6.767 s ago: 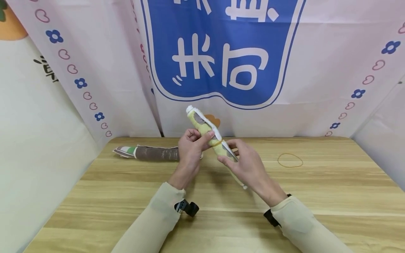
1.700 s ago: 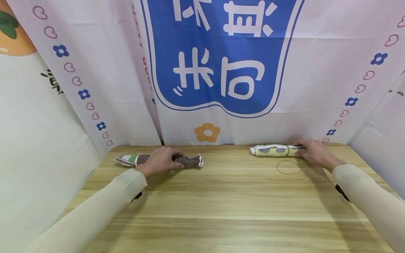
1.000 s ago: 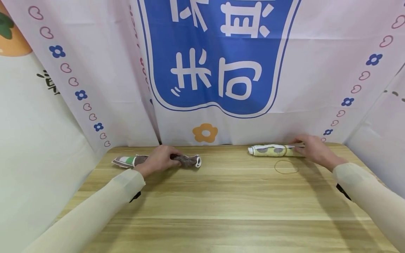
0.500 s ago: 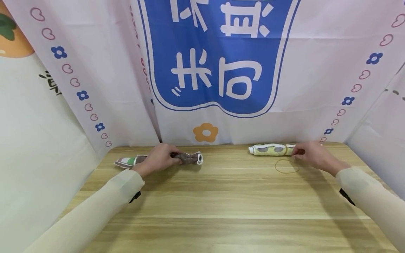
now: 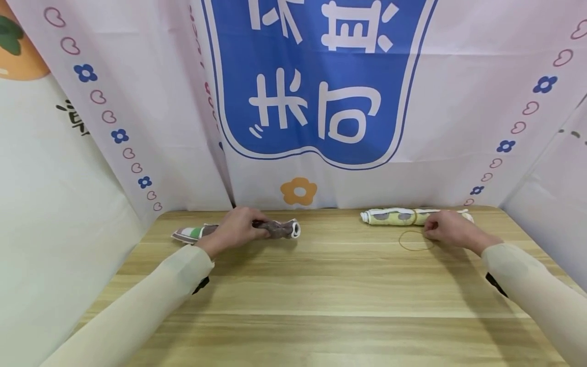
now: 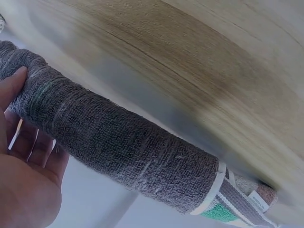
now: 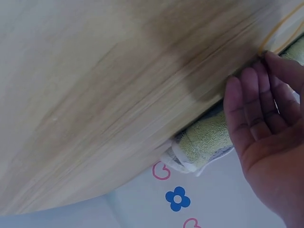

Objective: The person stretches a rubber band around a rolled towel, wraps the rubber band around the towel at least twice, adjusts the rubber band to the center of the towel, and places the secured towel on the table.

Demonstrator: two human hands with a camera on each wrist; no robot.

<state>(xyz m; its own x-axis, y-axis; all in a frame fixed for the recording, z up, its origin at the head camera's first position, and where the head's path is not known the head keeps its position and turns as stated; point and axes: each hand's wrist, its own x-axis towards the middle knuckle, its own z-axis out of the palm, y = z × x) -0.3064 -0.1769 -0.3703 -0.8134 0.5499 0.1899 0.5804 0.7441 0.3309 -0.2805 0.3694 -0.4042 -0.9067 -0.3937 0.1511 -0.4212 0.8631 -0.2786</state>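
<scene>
My left hand [image 5: 235,228] grips a rolled brown towel [image 5: 278,229] around its middle, near the table's back edge. In the left wrist view the towel's [image 6: 128,133] terry surface runs diagonally, with a white-trimmed, green-striped end at lower right. My right hand [image 5: 451,229] pinches the edge of a thin yellow-brown rubber band [image 5: 415,250] between thumb and fingertips; the rest of the loop lies on the table. Just behind those fingers lies a rolled yellow towel [image 5: 385,218] with grey spots and white edging, another rubber band [image 5: 415,217] around it. The hand covers part of this roll.
Both rolls lie along the far edge of the wood-grain table [image 5: 302,285]. A white printed cloth [image 5: 330,183] with a blue panel hangs right behind that edge. Pale walls of cloth stand at the left and right sides.
Earlier both hands held the yellow roll in mid-air; it then went down at the back right. My left hand took the brown roll, and the right hand moved off the yellow roll to the loose rubber band.
</scene>
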